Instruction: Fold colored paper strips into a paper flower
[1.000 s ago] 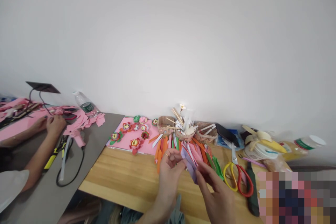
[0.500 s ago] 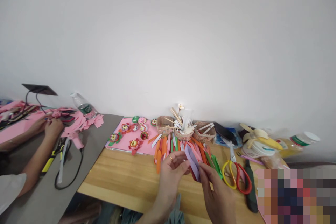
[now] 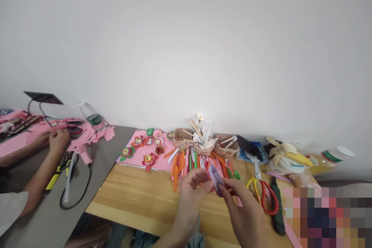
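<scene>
Between my two hands is a folded purple paper piece (image 3: 215,177), with a sliver of red along its lower edge. My left hand (image 3: 192,192) pinches it from the left, and a ring shows on one finger. From the right, my right hand (image 3: 241,205) closes its thumb and fingers on the same paper. Just behind my hands lie many folded paper strips (image 3: 183,166) in orange, pink, green and red. Scissors (image 3: 263,193) with yellow and red handles lie right of my right hand.
Small paper flowers (image 3: 148,159) rest on a pink sheet (image 3: 130,159). Woven baskets (image 3: 182,138) with white sticks stand by the wall. A dark green tool (image 3: 277,209), a half-peeled banana (image 3: 293,155) and a jar (image 3: 337,159) are at right. Another person's hands (image 3: 58,141) work at left.
The purple paper has turned slightly and my right fingers have shifted along it. My right hand now covers more of the green strip and the yellow scissor handle.
</scene>
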A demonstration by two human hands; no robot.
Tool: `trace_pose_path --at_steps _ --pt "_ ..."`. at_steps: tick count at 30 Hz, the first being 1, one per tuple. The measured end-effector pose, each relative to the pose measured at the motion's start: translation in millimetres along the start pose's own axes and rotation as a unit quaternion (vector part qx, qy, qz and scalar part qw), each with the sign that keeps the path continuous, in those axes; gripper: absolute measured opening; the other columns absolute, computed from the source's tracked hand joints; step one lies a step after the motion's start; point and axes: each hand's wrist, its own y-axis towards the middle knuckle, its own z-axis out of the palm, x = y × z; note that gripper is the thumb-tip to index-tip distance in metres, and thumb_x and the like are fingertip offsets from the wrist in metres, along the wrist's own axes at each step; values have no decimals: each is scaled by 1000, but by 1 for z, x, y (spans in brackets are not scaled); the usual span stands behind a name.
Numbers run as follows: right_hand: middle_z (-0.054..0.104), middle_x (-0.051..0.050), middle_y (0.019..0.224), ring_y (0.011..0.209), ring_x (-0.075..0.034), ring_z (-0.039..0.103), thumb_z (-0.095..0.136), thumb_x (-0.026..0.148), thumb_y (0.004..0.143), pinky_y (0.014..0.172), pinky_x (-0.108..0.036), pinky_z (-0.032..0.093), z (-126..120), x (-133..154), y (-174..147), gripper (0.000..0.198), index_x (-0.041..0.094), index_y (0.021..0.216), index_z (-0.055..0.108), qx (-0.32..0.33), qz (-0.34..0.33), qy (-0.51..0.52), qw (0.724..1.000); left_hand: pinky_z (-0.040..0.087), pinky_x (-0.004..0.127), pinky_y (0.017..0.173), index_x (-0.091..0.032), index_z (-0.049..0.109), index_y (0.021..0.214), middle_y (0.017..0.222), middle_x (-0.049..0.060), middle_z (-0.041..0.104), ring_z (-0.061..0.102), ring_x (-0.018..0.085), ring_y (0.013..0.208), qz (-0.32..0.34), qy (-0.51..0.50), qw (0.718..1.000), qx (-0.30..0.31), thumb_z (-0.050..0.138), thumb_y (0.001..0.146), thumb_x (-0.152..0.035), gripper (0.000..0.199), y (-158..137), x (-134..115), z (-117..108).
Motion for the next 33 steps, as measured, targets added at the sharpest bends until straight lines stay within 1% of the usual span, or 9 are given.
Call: trace_pose_path --at_steps 4,8,12,16,19,21,24,27,33 --pt "67 -2 66 52 -13 61 53 27 81 49 -19 49 -3 -1 0 13 19 81 63 23 28 19 999 45 21 60 -14 65 71 68 2 64 57 12 64 15 15 1000 -7 77 53 -22 24 3 1 -1" --pt "68 -4 69 58 -15 63 55 27 78 53 -20 51 -2 -1 3 14 19 78 66 42 67 76 994 46 21 61 -14 66 70 70 3 66 58 13 66 10 10 1000 -12 78 52 -25 24 4 0 -1" --pt "69 -5 69 58 -16 63 57 33 74 50 -20 51 -4 0 8 19 17 72 68 63 154 123 978 47 22 60 -14 67 72 70 4 67 58 12 63 -19 -4 1000 -8 76 54 -30 25 4 -1 0" --pt "67 -4 57 47 -16 61 56 39 73 44 -20 50 -8 -3 8 28 14 74 69 68 233 138 960 47 24 59 -12 67 71 66 4 66 57 12 58 -19 -6 1000 7 72 60 -33 24 5 1 0" --pt "69 -4 59 50 -17 64 53 41 76 45 -21 51 -10 -9 3 31 14 79 69 16 220 69 973 46 23 55 -13 67 68 63 2 64 56 12 56 -14 -14 1000 -4 72 59 -33 23 5 2 0" --pt "72 -6 66 52 -18 66 52 41 77 47 -22 52 -8 -12 0 32 15 83 70 -24 173 -16 985 46 23 55 -13 66 68 63 2 64 56 12 57 -16 -16 1000 -7 73 58 -33 23 5 3 1" --pt "74 -8 73 53 -19 68 50 40 79 46 -23 52 -2 -11 -5 32 17 86 72 -5 81 -78 994 46 23 57 -13 66 69 63 2 63 55 12 59 -22 6 1000 -14 75 56 -34 26 5 4 1" --pt "74 -7 82 61 -19 70 46 38 82 45 -22 53 2 -4 -5 32 20 87 72 44 62 -43 996 45 23 57 -13 64 68 63 1 62 54 11 58 -17 18 999 -30 77 52 -34 30 7 6 0" --pt "74 -8 83 71 -22 70 56 37 76 61 -26 58 -2 4 -5 27 19 85 73 48 134 74 987 42 21 56 -14 59 66 60 -1 58 51 10 57 14 26 999 -34 75 55 -29 24 9 7 -3"
